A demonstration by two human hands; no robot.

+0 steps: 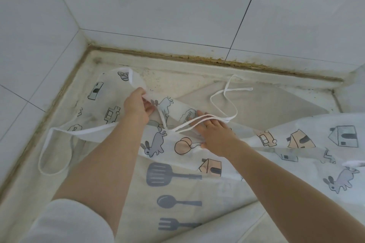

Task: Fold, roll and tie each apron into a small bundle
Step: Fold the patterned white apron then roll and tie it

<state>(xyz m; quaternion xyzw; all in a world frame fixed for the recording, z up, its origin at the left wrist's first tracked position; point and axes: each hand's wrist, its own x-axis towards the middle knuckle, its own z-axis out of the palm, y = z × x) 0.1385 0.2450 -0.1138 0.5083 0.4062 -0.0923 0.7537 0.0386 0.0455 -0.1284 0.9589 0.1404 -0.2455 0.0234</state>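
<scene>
On the counter, left hand [138, 104] pinches the apron [197, 163] edge to fold it over; right hand [214, 134], fingers flat, pins fabric and ties [227, 102] steady.

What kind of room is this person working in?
Probably a kitchen corner: white wall tiles meet a stained stone counter, with grimy sealant along the joint. An apron printed with cooking utensils lies there.
</scene>
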